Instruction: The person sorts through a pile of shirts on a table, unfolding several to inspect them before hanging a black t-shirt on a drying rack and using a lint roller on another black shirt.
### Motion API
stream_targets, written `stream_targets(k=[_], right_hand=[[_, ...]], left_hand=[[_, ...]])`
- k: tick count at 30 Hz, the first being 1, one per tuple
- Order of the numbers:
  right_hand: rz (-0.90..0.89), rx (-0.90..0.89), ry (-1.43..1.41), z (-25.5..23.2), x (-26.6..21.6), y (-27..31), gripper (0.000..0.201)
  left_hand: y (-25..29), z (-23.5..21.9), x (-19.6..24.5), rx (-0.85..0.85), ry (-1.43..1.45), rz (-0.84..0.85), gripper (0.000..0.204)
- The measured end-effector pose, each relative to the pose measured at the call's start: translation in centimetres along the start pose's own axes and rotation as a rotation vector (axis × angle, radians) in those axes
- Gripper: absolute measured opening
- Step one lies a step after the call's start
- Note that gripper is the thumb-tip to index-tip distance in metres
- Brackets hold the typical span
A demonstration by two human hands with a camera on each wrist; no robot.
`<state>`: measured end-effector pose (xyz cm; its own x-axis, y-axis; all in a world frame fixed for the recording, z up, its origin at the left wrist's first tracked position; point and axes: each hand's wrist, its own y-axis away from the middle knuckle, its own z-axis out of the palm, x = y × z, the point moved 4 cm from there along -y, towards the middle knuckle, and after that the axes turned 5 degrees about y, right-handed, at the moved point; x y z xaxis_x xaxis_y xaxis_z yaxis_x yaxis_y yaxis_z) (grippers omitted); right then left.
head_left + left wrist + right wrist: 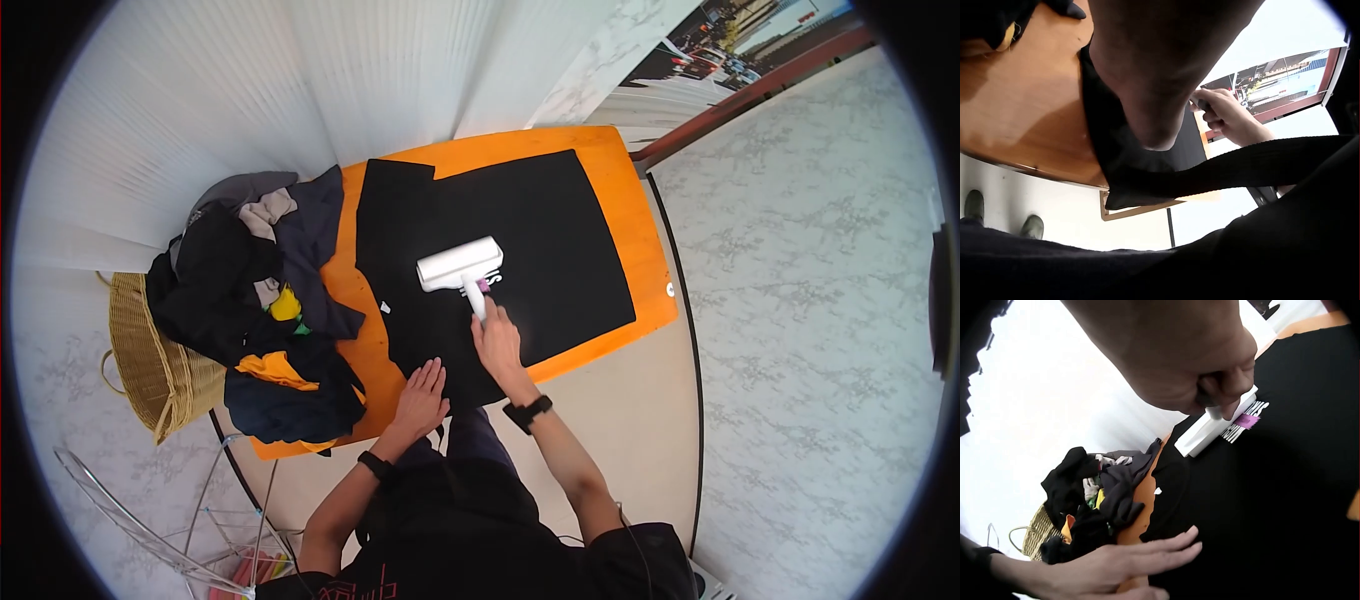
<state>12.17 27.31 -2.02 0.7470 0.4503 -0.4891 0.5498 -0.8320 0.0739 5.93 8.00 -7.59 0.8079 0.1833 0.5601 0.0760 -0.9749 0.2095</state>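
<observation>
A black shirt (pixel 550 240) lies spread flat on an orange table (pixel 648 262). My right hand (pixel 498 342) grips the handle of a white lint roller (pixel 455 264), whose head lies across the middle of the shirt. Beside the roller head, white lettering with a purple patch (pixel 1247 420) shows on the fabric, partly covered by the roller. With its fingers straight, my left hand (pixel 422 398) rests on the shirt near the table's front edge. A small white scrap (pixel 385 307) lies on the shirt's left side.
Rumpled clothes (pixel 215 265) are heaped at the table's left end, beside and over a wicker basket (pixel 160 365). At the lower left stands a metal wire rack (pixel 130 510). A pale curtain-like wall (pixel 380 70) borders the table's back.
</observation>
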Motion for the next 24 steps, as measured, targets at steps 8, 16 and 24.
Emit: stream_targets(k=[8, 16, 24], right_hand=[[-0.09, 0.035, -0.009, 2.7, -3.4, -11.0, 0.034], [-0.146, 0.081, -0.02, 2.7, -5.6, -16.7, 0.032], [-0.158, 0.062, 0.01, 1.9, -3.7, -12.5, 0.026]], left_hand=[[0.2, 0.0, 0.0, 0.028, 0.021, -0.007, 0.064], [0.3, 0.0, 0.2, 0.026, 0.031, -0.033, 0.062], [0.8, -1.9, 0.1, 0.091, 0.147, -0.077, 0.07]])
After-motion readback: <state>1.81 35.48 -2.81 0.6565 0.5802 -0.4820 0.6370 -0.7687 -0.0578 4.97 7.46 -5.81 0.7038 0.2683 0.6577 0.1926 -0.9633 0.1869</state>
